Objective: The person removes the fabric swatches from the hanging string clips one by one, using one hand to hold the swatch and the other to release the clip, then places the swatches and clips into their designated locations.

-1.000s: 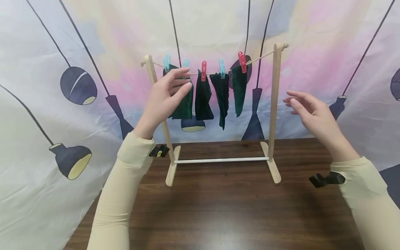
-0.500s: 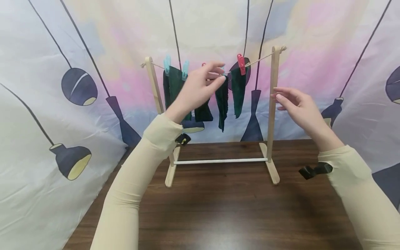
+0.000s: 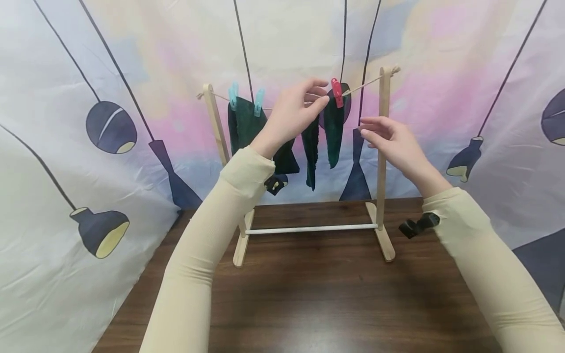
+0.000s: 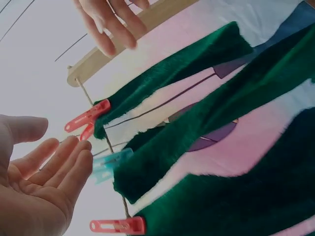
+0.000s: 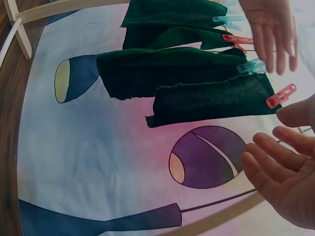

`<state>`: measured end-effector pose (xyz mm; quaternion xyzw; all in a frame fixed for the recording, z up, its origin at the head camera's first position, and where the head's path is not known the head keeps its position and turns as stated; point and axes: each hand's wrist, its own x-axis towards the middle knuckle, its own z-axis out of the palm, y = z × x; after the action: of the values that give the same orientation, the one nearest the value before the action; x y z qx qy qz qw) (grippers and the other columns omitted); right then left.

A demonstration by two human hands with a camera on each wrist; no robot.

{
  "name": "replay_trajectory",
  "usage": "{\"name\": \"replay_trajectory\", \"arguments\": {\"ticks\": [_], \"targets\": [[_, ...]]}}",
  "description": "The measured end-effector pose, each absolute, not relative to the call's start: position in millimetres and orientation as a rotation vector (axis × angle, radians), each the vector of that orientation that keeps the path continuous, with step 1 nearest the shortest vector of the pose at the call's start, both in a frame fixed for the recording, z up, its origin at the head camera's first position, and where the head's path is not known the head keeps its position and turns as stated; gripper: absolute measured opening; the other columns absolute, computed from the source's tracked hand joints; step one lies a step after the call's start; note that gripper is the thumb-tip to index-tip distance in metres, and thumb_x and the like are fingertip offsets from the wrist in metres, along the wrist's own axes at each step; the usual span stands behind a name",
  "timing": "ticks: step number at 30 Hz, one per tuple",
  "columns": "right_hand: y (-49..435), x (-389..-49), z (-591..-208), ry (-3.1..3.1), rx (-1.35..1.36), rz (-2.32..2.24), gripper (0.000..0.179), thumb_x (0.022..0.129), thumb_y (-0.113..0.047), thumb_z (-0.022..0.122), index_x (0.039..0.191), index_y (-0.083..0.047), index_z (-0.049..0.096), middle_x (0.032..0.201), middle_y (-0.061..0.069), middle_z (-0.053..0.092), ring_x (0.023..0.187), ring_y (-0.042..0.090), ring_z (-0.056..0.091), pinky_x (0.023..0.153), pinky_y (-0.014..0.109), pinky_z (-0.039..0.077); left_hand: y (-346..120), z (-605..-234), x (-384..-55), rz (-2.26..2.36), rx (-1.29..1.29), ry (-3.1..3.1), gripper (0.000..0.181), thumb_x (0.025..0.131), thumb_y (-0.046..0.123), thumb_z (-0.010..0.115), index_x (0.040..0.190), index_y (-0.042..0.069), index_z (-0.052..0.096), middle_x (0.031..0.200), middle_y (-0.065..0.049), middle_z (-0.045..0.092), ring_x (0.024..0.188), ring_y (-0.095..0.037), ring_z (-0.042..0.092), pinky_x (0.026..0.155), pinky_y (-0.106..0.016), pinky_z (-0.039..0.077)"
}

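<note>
Several dark green cloth pieces [image 3: 334,137] hang from a string line [image 3: 364,87] on a wooden frame, held by red and light blue clothespins. My left hand [image 3: 297,110] is raised in front of the line, its fingertips close to the rightmost red clothespin [image 3: 337,93], holding nothing. In the left wrist view its fingers point at that red clothespin [image 4: 88,117] and a light blue clothespin [image 4: 112,164]. Relaxed and holding nothing, my right hand [image 3: 399,147] overlaps the right post in the head view. The middle clothespins are hidden behind my left hand there.
The frame's right post [image 3: 383,171] and left post [image 3: 216,122] stand on wooden feet joined by a white rod [image 3: 311,229]. Beneath is a dark wooden table [image 3: 335,294]. A curtain [image 3: 167,39] printed with lamps hangs behind.
My left hand has moved right along the line, from the left cloths to near the rightmost red clothespin. My right hand has come left, from outside the right post to across it.
</note>
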<state>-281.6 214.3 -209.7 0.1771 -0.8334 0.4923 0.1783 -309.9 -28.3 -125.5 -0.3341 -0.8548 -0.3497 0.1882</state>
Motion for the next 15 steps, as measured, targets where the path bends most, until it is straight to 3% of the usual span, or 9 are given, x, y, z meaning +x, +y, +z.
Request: {"name": "replay_trajectory", "arguments": {"ticks": [3, 15], "targets": [[205.6, -286.4, -206.9, -2.360, 0.496, 1.433, 0.054, 0.102, -0.037, 0.060, 0.149, -0.013, 0.049, 0.143, 0.014, 0.057, 0.127, 0.031, 0.057, 0.105, 0.045, 0.046, -21.7, -122.8, -308.9, -1.016, -0.918, -2.424, 0.043, 0.102, 0.025, 0.060, 0.143, 0.013, 0.053, 0.135, -0.006, 0.063, 0.122, -0.015, 0.061, 0.097, -0.028, 0.051], [188.6, -308.2, -196.4, -2.479, 0.515, 1.373, 0.057, 0.102, -0.039, 0.059, 0.150, -0.010, 0.047, 0.144, 0.014, 0.056, 0.128, 0.030, 0.056, 0.105, 0.046, 0.046, -10.9, -108.6, -315.7, -1.051, -0.809, -2.502, 0.051, 0.101, 0.035, 0.061, 0.147, 0.015, 0.049, 0.139, -0.004, 0.060, 0.122, -0.015, 0.060, 0.098, -0.030, 0.051]]}}
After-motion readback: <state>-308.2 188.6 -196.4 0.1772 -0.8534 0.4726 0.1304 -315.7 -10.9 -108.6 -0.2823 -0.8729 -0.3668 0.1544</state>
